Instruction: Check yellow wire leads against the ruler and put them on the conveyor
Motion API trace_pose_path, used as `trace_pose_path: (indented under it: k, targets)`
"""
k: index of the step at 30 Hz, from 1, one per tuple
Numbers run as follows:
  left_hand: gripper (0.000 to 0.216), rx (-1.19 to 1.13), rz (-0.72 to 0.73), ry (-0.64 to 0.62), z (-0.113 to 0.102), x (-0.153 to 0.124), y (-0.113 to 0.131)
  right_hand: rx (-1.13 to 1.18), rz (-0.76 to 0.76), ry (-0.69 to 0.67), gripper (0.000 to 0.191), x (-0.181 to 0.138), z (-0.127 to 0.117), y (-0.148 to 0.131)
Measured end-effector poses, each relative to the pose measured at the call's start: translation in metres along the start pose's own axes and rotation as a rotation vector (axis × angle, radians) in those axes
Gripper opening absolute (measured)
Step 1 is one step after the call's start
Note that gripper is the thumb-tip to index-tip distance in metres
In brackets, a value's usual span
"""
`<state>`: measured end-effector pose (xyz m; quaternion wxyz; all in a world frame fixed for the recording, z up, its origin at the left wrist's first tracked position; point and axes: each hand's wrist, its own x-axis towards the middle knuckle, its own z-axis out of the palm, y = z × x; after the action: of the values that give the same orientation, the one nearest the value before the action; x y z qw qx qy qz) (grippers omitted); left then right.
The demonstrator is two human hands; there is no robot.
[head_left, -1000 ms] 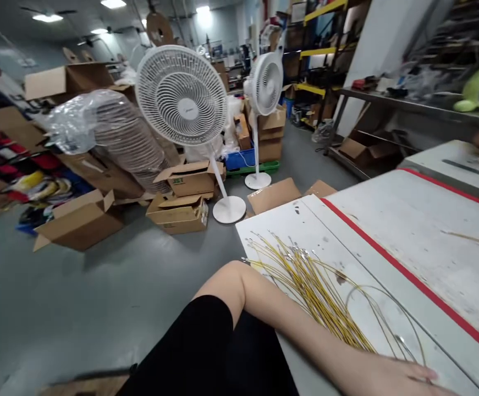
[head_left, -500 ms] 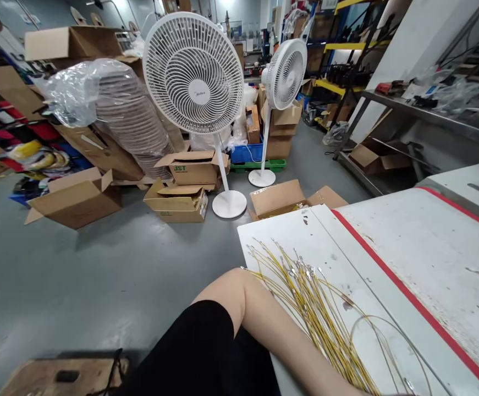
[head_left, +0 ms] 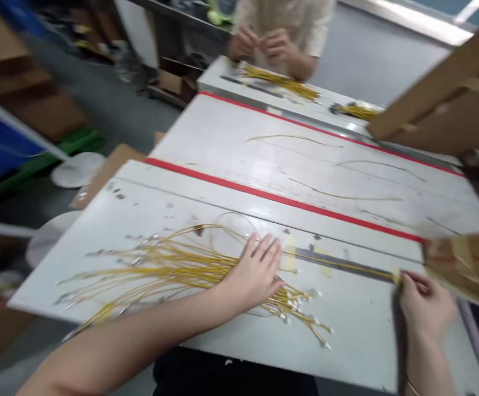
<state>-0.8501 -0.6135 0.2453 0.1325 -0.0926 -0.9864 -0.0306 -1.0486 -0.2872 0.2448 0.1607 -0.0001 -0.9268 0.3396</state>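
A bundle of thin yellow wires [head_left: 173, 270] with small metal terminals at one end and white tips at the other lies on the white table [head_left: 346, 324]. My left hand [head_left: 255, 272] rests across the bundle, palm down, fingers stretched out and apart. A single yellow wire [head_left: 346, 265] runs straight along a dark strip taped to the table, from beside my left fingertips to my right hand [head_left: 427, 305]. The right fingers pinch its end at the strip's right end. Whether the left hand also touches this wire, I cannot tell.
Behind a red line lies a pale belt [head_left: 231, 137] with several loose wires. Across it, a co-worker's hands [head_left: 264, 44] are above another wire bundle [head_left: 284, 82]. Cardboard boxes [head_left: 462, 269] stand at the right; white fan bases [head_left: 78, 169] are on the floor left.
My view has swung right, from the fans and boxes to the table. Both hands and the co-worker have come into sight, with my right hand holding a wire end.
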Motion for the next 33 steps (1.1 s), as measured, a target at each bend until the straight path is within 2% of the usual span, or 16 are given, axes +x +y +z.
trace_pose_path:
  k: [3,10,13,16,18,21,23,28,33]
  targets:
    - [0.060,0.001,0.011,0.027,0.003,0.002,-0.002,-0.069,0.054,0.146,0.024,-0.001,-0.001,0.017]
    - [0.055,-0.011,0.023,0.113,0.008,0.004,-0.001,-0.064,-0.006,0.156,0.028,0.004,0.004,0.016]
    - [0.052,-0.026,0.020,0.140,0.012,0.005,-0.002,-0.082,-0.073,0.178,0.028,-0.003,0.000,0.001]
    - [0.052,-0.031,0.018,0.161,0.013,0.005,-0.002,-0.025,-0.202,0.181,0.026,-0.023,0.003,-0.033]
    - [0.053,-0.035,0.010,0.156,0.013,0.005,-0.001,0.066,-0.331,0.013,0.021,-0.041,0.011,-0.062]
    - [0.055,-0.032,0.003,0.125,0.010,0.004,-0.001,0.158,-0.517,-0.394,0.015,-0.063,0.029,-0.106]
    - [0.055,-0.027,-0.002,0.101,0.009,0.004,0.000,0.173,-0.603,-0.561,0.014,-0.070,0.040,-0.128]
    - [0.057,-0.007,-0.006,0.053,0.006,0.003,0.001,0.161,-0.714,-0.751,0.007,-0.068,0.059,-0.157]
    - [0.057,-0.010,-0.003,0.052,0.003,0.003,0.000,0.130,-0.745,-0.810,0.010,-0.065,0.064,-0.162]
